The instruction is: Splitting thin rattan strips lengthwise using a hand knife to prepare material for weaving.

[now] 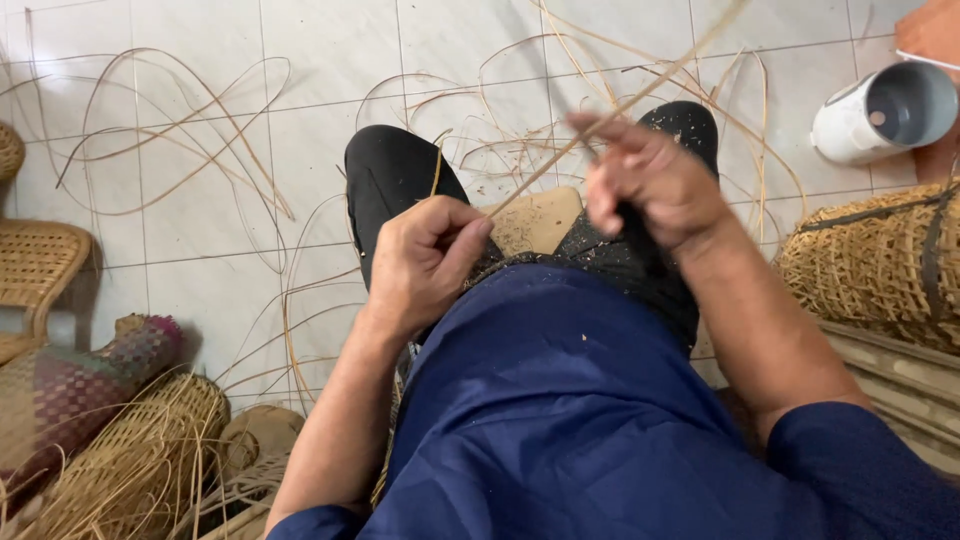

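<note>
Rattan, thin and pale brown, runs as one long strip [560, 160] slanting from the middle of the frame up toward the upper right. The left hand [425, 262], at centre, is curled into a tight grip with thumb pressed on the bent forefinger, pinching the strip's lower end. The right hand [650, 180], just right of centre and slightly blurred, has its fingers closed loosely about the same strip higher up. Both hands sit over black trousers [400, 180] flecked with pale shavings, and a dark blue shirt [560, 400] fills the lower middle. Loose, curling rattan strands [200, 140] lie scattered over the glossy white floor tiles [330, 50]. At the right edge lies a coarse open-weave basket [870, 260], with a smooth white cylinder-shaped container [880, 110] on its side in the upper right. In the lower left sit a tightly woven basket [140, 460] and a purple-checked woven piece [80, 385].
</note>
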